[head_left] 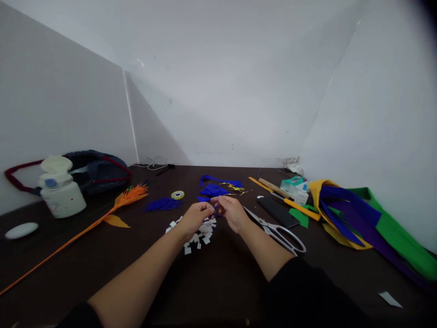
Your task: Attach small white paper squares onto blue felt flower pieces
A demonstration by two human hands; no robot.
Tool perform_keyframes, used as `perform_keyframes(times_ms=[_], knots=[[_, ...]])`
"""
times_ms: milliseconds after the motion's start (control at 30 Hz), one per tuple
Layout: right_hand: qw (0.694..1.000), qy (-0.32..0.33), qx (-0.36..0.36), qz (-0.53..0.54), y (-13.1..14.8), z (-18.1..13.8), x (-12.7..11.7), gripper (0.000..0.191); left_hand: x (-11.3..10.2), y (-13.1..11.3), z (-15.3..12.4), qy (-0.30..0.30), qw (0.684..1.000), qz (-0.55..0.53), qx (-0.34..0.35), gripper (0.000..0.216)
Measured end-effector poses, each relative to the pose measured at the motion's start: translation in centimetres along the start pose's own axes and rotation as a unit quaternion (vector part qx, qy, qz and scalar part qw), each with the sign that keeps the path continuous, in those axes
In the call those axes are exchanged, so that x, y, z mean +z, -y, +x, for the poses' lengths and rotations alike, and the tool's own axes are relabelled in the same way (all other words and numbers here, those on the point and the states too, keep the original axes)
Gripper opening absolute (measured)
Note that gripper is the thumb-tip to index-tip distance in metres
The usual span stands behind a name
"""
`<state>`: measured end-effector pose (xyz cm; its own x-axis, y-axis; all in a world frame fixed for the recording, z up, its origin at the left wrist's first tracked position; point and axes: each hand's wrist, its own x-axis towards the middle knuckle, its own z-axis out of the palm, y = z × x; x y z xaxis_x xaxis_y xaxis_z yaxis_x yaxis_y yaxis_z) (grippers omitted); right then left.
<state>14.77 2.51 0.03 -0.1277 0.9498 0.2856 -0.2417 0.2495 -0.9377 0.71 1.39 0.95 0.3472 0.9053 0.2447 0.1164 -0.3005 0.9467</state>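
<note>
My left hand (196,218) and my right hand (232,213) meet above the middle of the table, fingertips pinched close together. A small blue piece, partly hidden by the fingers, shows between them; its exact form is too small to tell. Below and beside my left hand lies a heap of small white paper pieces (206,233). Blue sheet pieces (213,190) and thin yellow bits (236,187) are just beyond my hands. A pile of twisted blue strips (164,204) rests to the left. Scissors (269,226) lie beside my right forearm, blades toward my hand.
On the left are an orange paper flower (131,195), a white lidded bottle (64,196), a white oval object (22,230) and a dark bag (102,171). A yellow-rimmed spool (177,195) lies centrally. Rightward are a black slab (277,210), a yellow cutter (302,208) and coloured sheets (392,223).
</note>
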Motion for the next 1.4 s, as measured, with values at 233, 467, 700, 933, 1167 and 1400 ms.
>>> perform_keyframes(times_ms=[233,467,700,933,1167,1400], knots=[[0.989,-0.054,-0.069,-0.119,0.0,0.1,0.2,0.022,0.1,-0.3,-0.2,0.011,1.000,-0.023,-0.003,0.016],[0.952,-0.104,-0.115,-0.264,0.3,0.2,0.5,0.034,-0.1,-0.2,-0.3,0.021,1.000,0.001,0.015,0.017],[0.948,-0.126,-0.118,-0.267,0.1,0.4,0.1,0.038,0.0,-0.6,-0.5,0.016,0.998,0.053,-0.001,0.017],[0.995,-0.023,-0.047,-0.089,0.2,0.2,-0.3,0.023,-0.1,-0.2,-0.3,0.008,1.000,0.018,-0.002,0.018],[0.977,-0.089,-0.087,-0.174,0.0,0.7,-0.6,0.027,-0.3,-0.2,-0.3,0.026,1.000,0.014,0.009,0.014],[0.999,-0.019,-0.025,-0.037,-0.1,0.2,-0.5,0.024,-0.3,-0.3,-0.3,0.009,1.000,0.006,-0.011,0.016]])
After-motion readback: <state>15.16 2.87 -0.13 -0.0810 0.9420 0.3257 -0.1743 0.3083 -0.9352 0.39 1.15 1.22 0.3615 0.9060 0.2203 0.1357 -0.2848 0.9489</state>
